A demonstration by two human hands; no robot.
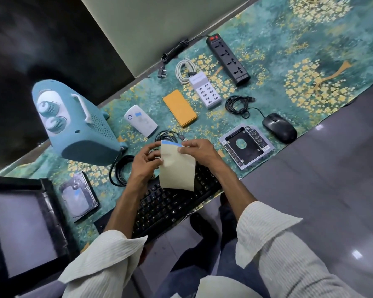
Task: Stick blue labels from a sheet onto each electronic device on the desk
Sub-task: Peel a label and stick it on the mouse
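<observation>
Low centre, the left hand (pixel 146 160) held in its grip a cream paper label sheet (pixel 177 171); the right hand (pixel 199 151) pinched its blue top strip (pixel 170 143). White oval power bank (pixel 141 121) and silver hard drive (pixel 79 196) wore labels; black mouse (pixel 279 126) and black power strip (pixel 228 59) seemingly awaited theirs.

Dim, soft overhead light; floor glare; fisheye-bent edges.

L hand (pixel 145 161) grips sheet (pixel 178 171) at left edge, R hand (pixel 199 151) pinches top corner by blue strip (pixel 170 143) — above keyboard (pixel 166 207). Blue labels (pixel 138 114) on power bank (pixel 140 123) & hard drive (pixel 79 195).
</observation>
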